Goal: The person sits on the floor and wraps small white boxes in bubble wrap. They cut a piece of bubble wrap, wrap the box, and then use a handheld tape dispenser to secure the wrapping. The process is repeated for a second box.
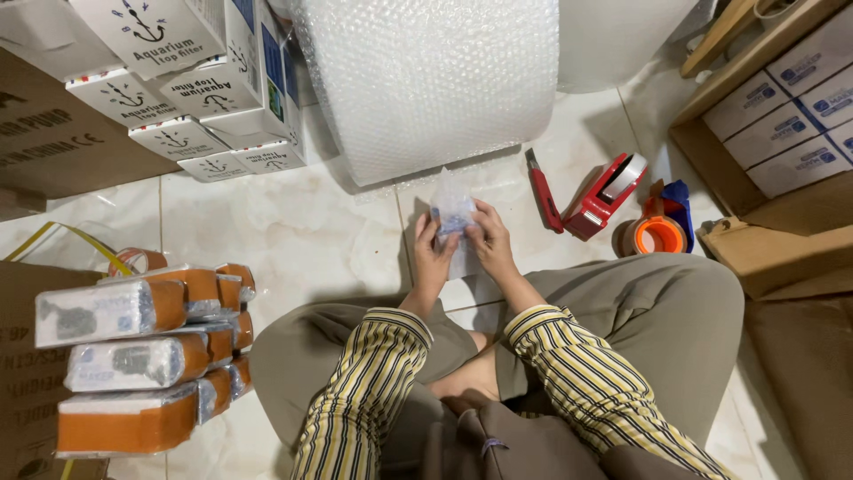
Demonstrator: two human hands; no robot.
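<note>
Both hands [462, 244] grip a crinkly bubble-wrapped packet [451, 209].

Clear bubble wrap roll [426, 80], glossy marble-look floor tiles [293, 231], matt cardboard boxes [53, 133], red plastic tape dispenser [604, 196].

The person sits cross-legged on the pale tiled floor [293, 222], and the left hand [433, 253] and right hand [491, 242] together clasp a small item wrapped in bubble wrap [451, 212] just in front of the knees. Just beyond it stands a large roll of bubble wrap [426, 80], with white boxes [191, 84] stacked to its left. To the right lie a red utility knife [544, 191], a red tape dispenser [609, 194] and an orange tape roll [656, 236], while wrapped orange-taped parcels [142, 356] are piled at near left.
</note>
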